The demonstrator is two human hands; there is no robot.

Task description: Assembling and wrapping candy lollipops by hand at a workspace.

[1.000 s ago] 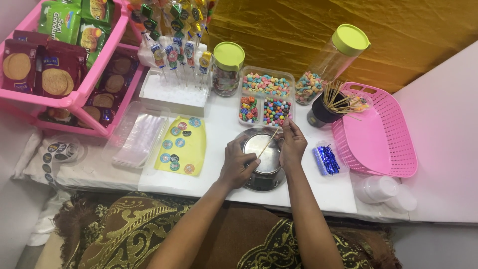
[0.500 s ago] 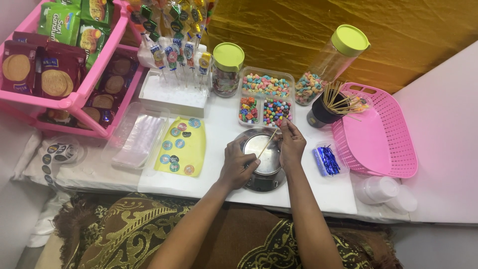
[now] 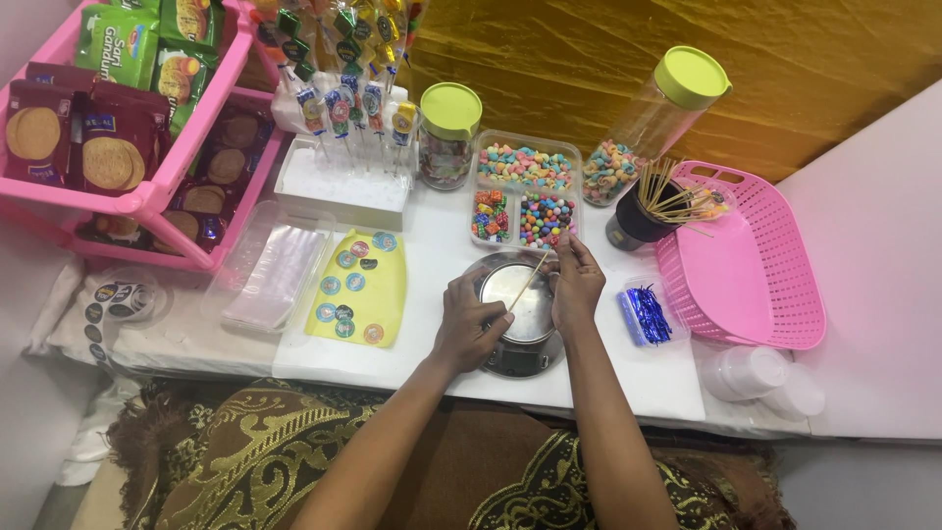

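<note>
Pot: small round metal pot [image 3: 520, 306], pale smooth filling, sits on white table [image 3: 628, 378] near front edge, centre of view.
Stick: thin wooden stick [image 3: 530, 280] slanting over the pot, lower end in the filling.
Right hand: right hand [image 3: 576, 285] on pot's right rim, fingers pinched narrow on stick's upper end, forearm running up from bottom edge.
Left hand: left hand [image 3: 469, 319] curled on pot's left side, gripping the wall, wrist bent inward.
Near: clear three-part candy tray [image 3: 523, 191] just behind pot; black cup of sticks [image 3: 638, 218] right of it; yellow sticker sheet [image 3: 358, 288] to left.
Further: pink woven plastic basket [image 3: 756, 255] right; pink rack [image 3: 147, 196] of biscuit packets left.
Room: gold crinkled cloth [image 3: 589, 59] backdrop, brown-gold patterned fabric below table.
</note>
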